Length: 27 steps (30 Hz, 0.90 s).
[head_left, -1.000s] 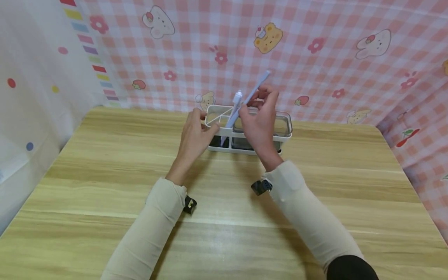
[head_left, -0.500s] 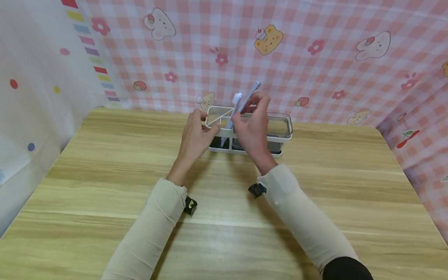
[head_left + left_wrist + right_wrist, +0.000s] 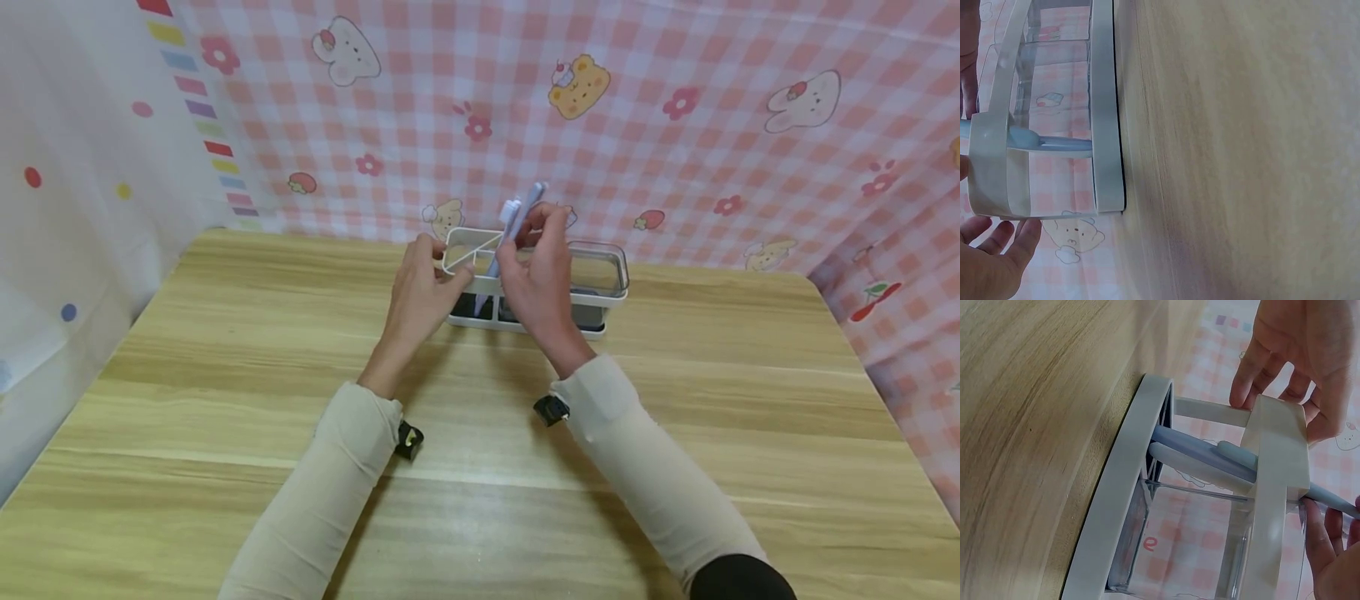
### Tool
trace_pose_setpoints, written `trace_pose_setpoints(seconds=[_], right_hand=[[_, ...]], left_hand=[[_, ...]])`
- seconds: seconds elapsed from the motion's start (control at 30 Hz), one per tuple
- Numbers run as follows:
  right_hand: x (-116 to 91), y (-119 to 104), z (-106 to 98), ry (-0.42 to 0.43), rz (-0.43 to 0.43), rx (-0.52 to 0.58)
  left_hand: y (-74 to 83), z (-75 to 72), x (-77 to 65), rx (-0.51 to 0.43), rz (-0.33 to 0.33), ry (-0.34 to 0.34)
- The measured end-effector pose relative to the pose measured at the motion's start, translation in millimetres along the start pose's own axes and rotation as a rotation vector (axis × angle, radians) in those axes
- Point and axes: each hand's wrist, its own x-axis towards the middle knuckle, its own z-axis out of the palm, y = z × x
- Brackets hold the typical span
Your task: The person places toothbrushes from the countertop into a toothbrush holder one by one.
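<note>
A white toothbrush holder (image 3: 615, 298) with a clear cup (image 3: 600, 268) in its right part stands at the back of the table. My left hand (image 3: 422, 292) grips the holder's left end, thumb on the front and fingers behind. With its fingertips my right hand (image 3: 542, 287) pinches a blue toothbrush (image 3: 536, 195), which leans through a slot beside the cup. Next to it a pale lilac toothbrush (image 3: 511, 212) stands in the same area. In the right wrist view the blue handle (image 3: 1204, 450) reaches down to the holder's base (image 3: 1110, 481). My right hand hides part of the cup.
The wooden table (image 3: 465, 500) stretches in front of the holder. A pink checked cloth (image 3: 420, 108) hangs close behind it, and a white dotted cloth (image 3: 82, 250) hangs at the left.
My right hand has moved left and slightly down. The blue toothbrush has sunk lower into the holder and stands more upright, closer to the lilac one. My left hand keeps its grip.
</note>
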Motion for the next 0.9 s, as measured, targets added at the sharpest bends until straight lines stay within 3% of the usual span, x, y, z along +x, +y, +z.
trace_pose_setpoints(seconds=[0.43, 0.9], right_hand=[[-3.6, 3.5, -3.6, -0.033, 0.055, -0.075], [-2.8, 3.9, -6.4, -0.131, 0.145, -0.129]], left_hand=[[-1.3, 0.3, -0.2, -0.006, 0.003, -0.004], [-1.5, 0.8, 0.3, 0.008, 0.007, 0.013]])
